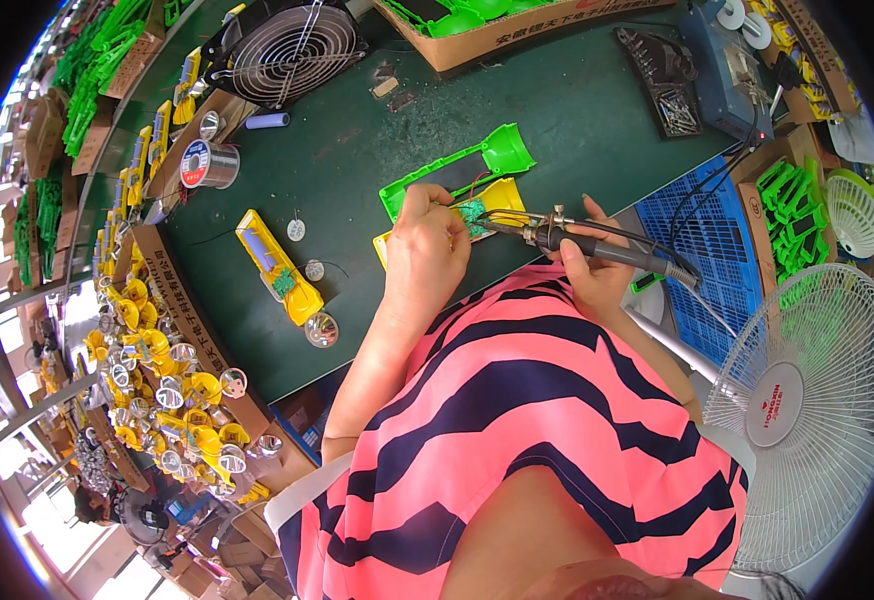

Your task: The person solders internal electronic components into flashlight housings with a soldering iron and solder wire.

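Note:
My right hand [599, 275] grips a soldering iron [592, 246] with a dark handle and a metal guide clamped along it. Its tip end reaches a small green circuit board [473, 216] inside a yellow lamp housing [505, 196]. Over the left part of that housing is my left hand [425, 255], thumb and fingers pinched together; what they hold is hidden. A thin red wire arches above the board. Just behind lies an open green casing [507, 152]. To the left rests another yellow housing [304, 296] with a blue cell, a board and a round reflector [322, 330].
A solder spool [209, 165], a blue cell [267, 121] and a black fan [287, 55] stand at the back left. A box of yellow lamp parts [187, 400] borders the left edge. Far right are a blue soldering station [727, 75], a screw tray [672, 105] and a white fan [787, 410].

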`<state>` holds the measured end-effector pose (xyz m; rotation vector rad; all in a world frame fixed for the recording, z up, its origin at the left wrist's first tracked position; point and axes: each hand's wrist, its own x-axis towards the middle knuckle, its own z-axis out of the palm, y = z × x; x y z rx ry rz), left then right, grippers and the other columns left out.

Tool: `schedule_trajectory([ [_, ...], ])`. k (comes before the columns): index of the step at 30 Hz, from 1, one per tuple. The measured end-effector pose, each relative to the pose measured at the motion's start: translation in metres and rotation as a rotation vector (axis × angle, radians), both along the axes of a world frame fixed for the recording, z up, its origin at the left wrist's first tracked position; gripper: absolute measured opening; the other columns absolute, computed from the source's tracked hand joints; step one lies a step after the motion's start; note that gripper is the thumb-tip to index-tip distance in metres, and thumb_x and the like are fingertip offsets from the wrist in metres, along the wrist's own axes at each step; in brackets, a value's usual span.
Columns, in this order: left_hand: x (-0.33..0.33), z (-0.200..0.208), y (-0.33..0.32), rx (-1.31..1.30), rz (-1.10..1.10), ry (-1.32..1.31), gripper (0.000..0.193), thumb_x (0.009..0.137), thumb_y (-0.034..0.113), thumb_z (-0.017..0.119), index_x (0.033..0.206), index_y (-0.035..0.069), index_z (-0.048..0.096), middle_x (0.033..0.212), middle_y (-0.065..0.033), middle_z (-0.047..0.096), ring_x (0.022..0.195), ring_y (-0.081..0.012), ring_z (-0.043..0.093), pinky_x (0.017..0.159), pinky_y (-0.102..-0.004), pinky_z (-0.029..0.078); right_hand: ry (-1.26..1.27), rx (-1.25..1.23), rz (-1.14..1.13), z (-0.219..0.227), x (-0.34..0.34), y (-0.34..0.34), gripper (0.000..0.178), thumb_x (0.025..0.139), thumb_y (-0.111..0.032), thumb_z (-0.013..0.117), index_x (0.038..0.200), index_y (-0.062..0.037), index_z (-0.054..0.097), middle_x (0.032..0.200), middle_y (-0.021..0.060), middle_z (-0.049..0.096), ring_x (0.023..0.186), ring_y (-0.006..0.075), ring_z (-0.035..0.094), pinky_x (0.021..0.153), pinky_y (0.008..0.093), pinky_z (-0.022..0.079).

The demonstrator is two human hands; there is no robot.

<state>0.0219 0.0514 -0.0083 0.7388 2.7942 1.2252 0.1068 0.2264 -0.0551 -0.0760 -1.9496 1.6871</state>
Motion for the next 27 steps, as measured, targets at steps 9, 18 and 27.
schedule_trajectory([
  [9, -0.003, 0.001, 0.001, -0.029, -0.022, 0.022, 0.005, 0.064, -0.001, 0.061, 0.067, -0.001, 0.057, 0.092, -0.0131, 0.055, 0.072, -0.0252, 0.059, 0.063, -0.031, 0.049, 0.04, 0.046, 0.007, 0.011, 0.001, 0.011, 0.019, 0.078, 0.002, 0.053, 0.096, 0.0048, 0.05, 0.075, 0.0133, 0.063, 0.075, 0.0163, 0.063, 0.103, 0.0427, 0.027],
  [18, -0.005, 0.001, 0.0, -0.064, -0.023, -0.006, 0.007, 0.064, -0.002, 0.062, 0.069, -0.001, 0.057, 0.091, -0.012, 0.054, 0.07, -0.0234, 0.059, 0.062, -0.03, 0.049, -0.071, -0.099, -0.022, 0.003, 0.01, 0.016, 0.02, 0.078, 0.002, 0.054, 0.096, 0.0093, 0.05, 0.103, 0.023, 0.053, 0.103, 0.0251, 0.053, 0.068, 0.0247, 0.055],
  [27, -0.005, 0.005, -0.003, 0.089, -0.04, -0.111, 0.012, 0.066, -0.006, 0.061, 0.076, -0.001, 0.056, 0.086, -0.0129, 0.053, 0.074, -0.0248, 0.056, 0.063, -0.0321, 0.047, -0.01, -0.242, -0.043, 0.011, 0.009, 0.008, 0.021, 0.078, 0.003, 0.054, 0.097, 0.0099, 0.049, 0.108, 0.0241, 0.049, 0.11, 0.0273, 0.048, 0.065, 0.0243, 0.056],
])
